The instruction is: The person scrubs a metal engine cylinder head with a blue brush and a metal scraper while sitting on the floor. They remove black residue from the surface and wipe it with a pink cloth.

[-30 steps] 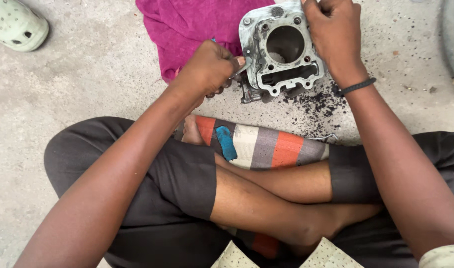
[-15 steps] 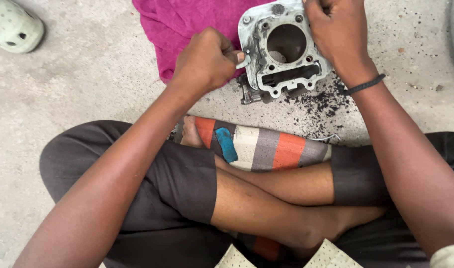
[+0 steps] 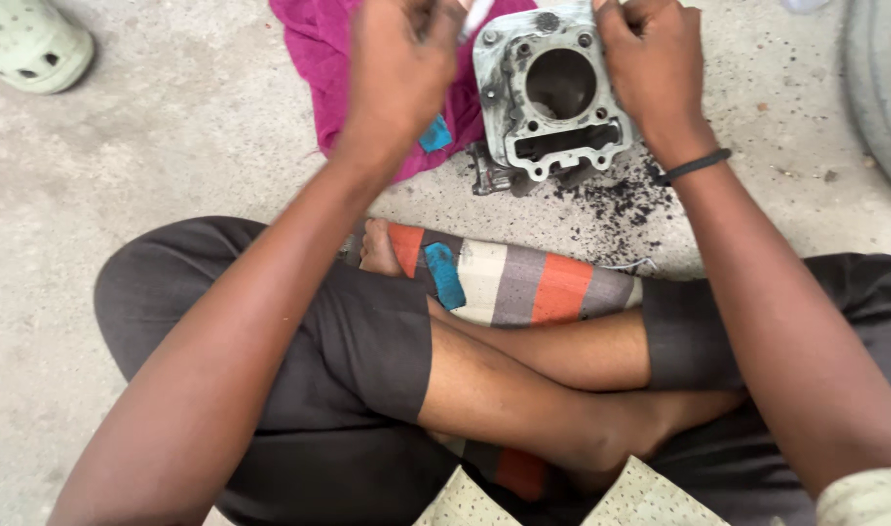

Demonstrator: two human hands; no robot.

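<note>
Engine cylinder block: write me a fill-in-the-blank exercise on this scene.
1. The right hand grips the grey engine cylinder block at its ____ side.
2. Behind the block lies a ____ cloth.
3. Black ____ specks dot the concrete floor beside it.
4. The left hand holds a small ____ tool.

Missing: right; magenta; debris; metal

No packages, labels, signs or screens are visible (0 in view).

engine cylinder: dull grey cast metal, grimy, scraped pale in patches
rag: soft magenta cloth, matt, left of the cylinder
floor: rough matt concrete; black gritty flakes below the cylinder
mat: striped woven cloth
</note>
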